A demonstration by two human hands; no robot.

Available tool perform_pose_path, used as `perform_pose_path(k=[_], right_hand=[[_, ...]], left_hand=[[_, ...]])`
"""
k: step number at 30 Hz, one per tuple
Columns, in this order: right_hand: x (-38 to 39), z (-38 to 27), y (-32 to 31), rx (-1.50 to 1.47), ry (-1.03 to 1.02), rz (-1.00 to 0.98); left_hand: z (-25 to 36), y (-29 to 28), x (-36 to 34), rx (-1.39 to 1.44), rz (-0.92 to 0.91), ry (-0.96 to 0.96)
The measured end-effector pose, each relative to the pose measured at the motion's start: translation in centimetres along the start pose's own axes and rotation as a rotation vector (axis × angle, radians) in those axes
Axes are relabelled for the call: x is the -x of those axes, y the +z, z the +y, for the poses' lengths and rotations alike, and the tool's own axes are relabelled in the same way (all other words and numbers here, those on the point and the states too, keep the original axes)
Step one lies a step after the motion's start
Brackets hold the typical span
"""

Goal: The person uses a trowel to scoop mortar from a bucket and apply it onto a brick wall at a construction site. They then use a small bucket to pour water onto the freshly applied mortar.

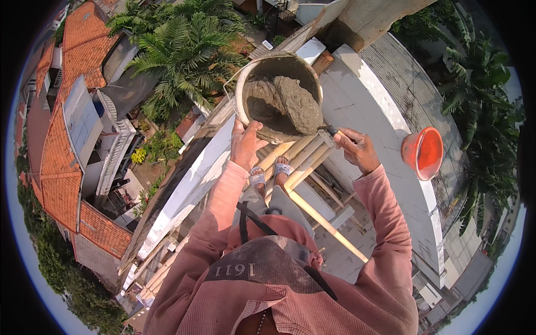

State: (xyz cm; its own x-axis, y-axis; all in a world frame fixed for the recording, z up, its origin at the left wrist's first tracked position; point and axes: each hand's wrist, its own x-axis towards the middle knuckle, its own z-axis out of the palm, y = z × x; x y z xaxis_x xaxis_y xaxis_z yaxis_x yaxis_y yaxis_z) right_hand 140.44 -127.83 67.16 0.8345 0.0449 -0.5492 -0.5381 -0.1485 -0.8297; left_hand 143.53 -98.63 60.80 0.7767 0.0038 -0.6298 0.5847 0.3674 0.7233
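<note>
A pale bucket smeared with cement is tilted in front of me, its wire handle hanging at the left. Wet grey mortar lies inside in a thick heap. My left hand is closed on the bucket's near left rim, thumb over the edge. At the bucket's near right side, my right hand grips a trowel by its dark handle. The trowel's metal part is caked with mortar, and most of its blade is hidden.
My sandalled feet stand on bamboo poles high above the ground. An orange-red bucket rests on the white wall to the right. Beyond it lies a grey corrugated roof. Palms and tiled roofs spread out below, left.
</note>
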Motion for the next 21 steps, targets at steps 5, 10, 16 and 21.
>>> perform_pose_path(k=[5, 10, 16, 21], right_hand=[[-2.4, -6.3, -7.1, 0.142, 0.057, 0.005], [-12.0, -11.8, -15.1, 0.382, 0.138, 0.138], [-33.0, -14.4, -17.4, 1.887, -0.162, -0.221], [-36.5, -14.9, -15.7, 2.296, -0.256, -0.083]], left_hand=[[-1.1, -5.5, 0.2, 0.068, 0.055, 0.082], [-1.3, -8.3, 3.4, 0.092, 0.161, 0.049], [-2.8, -9.8, 5.8, 0.108, 0.223, 0.010], [-4.8, -12.1, 6.0, 0.119, 0.257, -0.042]])
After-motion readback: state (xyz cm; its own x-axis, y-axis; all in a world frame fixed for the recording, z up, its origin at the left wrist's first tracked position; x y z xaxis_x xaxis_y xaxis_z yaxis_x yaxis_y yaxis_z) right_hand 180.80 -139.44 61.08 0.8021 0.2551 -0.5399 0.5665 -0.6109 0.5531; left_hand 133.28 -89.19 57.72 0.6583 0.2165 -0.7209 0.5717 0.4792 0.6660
